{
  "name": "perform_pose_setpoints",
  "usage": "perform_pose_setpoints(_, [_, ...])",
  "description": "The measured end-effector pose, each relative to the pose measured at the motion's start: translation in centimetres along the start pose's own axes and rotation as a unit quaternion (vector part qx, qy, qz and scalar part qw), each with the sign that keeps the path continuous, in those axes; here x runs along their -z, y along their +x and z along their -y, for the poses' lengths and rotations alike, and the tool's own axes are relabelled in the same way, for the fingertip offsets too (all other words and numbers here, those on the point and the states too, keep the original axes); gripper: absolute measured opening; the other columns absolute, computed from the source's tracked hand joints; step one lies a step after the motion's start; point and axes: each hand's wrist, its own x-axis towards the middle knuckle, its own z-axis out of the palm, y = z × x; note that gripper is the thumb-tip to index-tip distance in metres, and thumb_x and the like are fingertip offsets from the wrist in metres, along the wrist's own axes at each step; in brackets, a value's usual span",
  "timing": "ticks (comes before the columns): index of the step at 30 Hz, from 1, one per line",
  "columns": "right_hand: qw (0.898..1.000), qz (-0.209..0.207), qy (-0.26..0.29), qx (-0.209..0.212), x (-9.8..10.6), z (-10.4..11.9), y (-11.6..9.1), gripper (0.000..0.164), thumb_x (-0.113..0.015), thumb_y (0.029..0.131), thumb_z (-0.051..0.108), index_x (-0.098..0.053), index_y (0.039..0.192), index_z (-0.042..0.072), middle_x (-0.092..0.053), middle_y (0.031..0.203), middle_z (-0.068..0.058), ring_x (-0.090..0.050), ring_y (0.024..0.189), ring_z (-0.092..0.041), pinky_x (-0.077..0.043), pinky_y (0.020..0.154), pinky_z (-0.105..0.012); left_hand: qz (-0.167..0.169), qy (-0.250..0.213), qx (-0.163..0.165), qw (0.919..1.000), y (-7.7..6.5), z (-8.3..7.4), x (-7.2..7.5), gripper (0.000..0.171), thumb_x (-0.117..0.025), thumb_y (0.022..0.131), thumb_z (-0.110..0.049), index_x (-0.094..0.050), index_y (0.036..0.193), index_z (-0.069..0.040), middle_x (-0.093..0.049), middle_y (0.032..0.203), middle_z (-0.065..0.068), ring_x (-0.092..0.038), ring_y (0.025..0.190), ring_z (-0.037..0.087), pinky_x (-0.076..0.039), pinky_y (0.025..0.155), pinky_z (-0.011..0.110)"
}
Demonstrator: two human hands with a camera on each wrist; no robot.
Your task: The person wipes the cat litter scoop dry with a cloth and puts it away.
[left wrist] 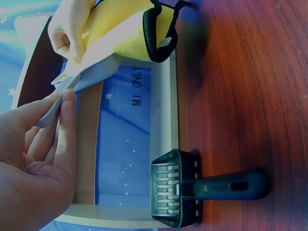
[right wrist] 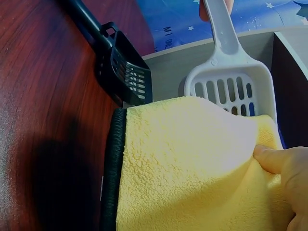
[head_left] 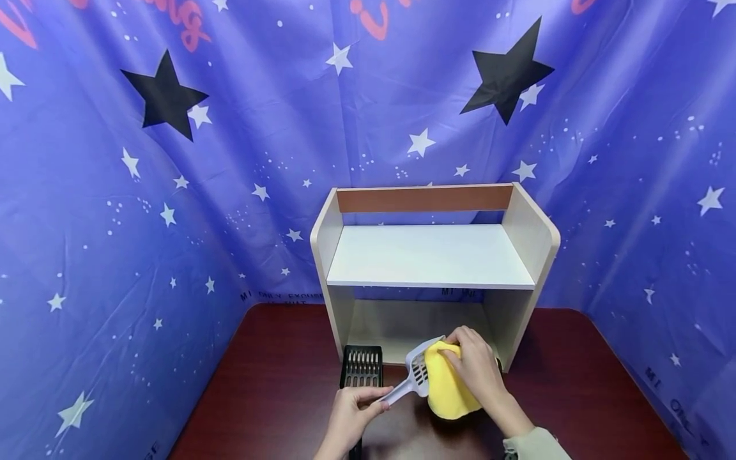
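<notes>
A light grey slotted litter scoop (head_left: pixel 418 370) is held up over the table, its handle pinched between the thumb and fingers of my left hand (head_left: pixel 352 415). My right hand (head_left: pixel 476 365) grips a yellow cloth (head_left: pixel 450 390) with a dark edge, thumb on top, and holds it against the scoop's head. In the right wrist view the cloth (right wrist: pixel 187 159) covers the front part of the scoop's slotted head (right wrist: pixel 231 91). Left of the hands, a black slotted scoop (left wrist: pixel 175 187) lies on the table, its handle toward me.
A wooden shelf unit (head_left: pixel 431 255) with a white upper board stands at the back of the dark red table (head_left: pixel 264 383). Blue star-patterned curtain (head_left: pixel 287 160) hangs behind and on both sides.
</notes>
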Motion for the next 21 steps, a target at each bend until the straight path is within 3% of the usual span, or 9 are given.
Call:
perform_pose_setpoints(7, [1.0,0.014,-0.007,-0.017,0.5,-0.8,0.0,0.028,-0.085,0.065,0.01,-0.059,0.075,0.014,-0.058,0.075,0.005,-0.056,0.073,-0.014,-0.05,0.062,-0.036,0.006,0.004,-0.004,1.0,-0.1,0.5,0.5,0.024,-0.074,0.077,-0.01,-0.073,0.099,0.0,-0.073,0.092,0.012,-0.068,0.074,0.007,-0.057,0.065,0.02])
perform_pose_setpoints(12, [1.0,0.025,0.001,-0.017,0.7,-1.3,-0.3,0.026,-0.084,0.067,0.012,-0.059,0.076,0.016,-0.058,0.077,0.006,-0.055,0.074,-0.011,-0.05,0.063,-0.034,0.001,-0.005,0.039,0.9992,-0.6,0.6,0.7,0.023,-0.073,0.078,-0.007,-0.072,0.1,0.0,-0.072,0.092,0.014,-0.067,0.073,0.005,-0.056,0.065,0.019])
perform_pose_setpoints(16, [0.998,0.031,0.034,0.04,0.8,-1.4,-0.5,0.029,-0.084,0.066,0.012,-0.059,0.078,0.019,-0.056,0.078,0.011,-0.05,0.074,-0.004,-0.046,0.061,-0.024,-0.034,-0.016,0.084,0.9958,-0.6,-0.4,0.7,0.021,-0.07,0.079,0.0,-0.071,0.1,0.004,-0.071,0.089,0.019,-0.068,0.072,0.009,-0.056,0.065,0.018])
perform_pose_setpoints(21, [0.985,0.047,0.091,0.14,0.4,-0.7,-0.2,0.026,-0.08,0.069,0.011,-0.059,0.082,0.016,-0.055,0.08,0.011,-0.046,0.077,-0.002,-0.041,0.064,-0.018,-0.069,-0.024,0.095,0.9928,0.0,-1.7,0.4,0.02,-0.069,0.078,0.005,-0.07,0.098,0.008,-0.07,0.094,0.023,-0.069,0.074,0.015,-0.057,0.067,0.022])
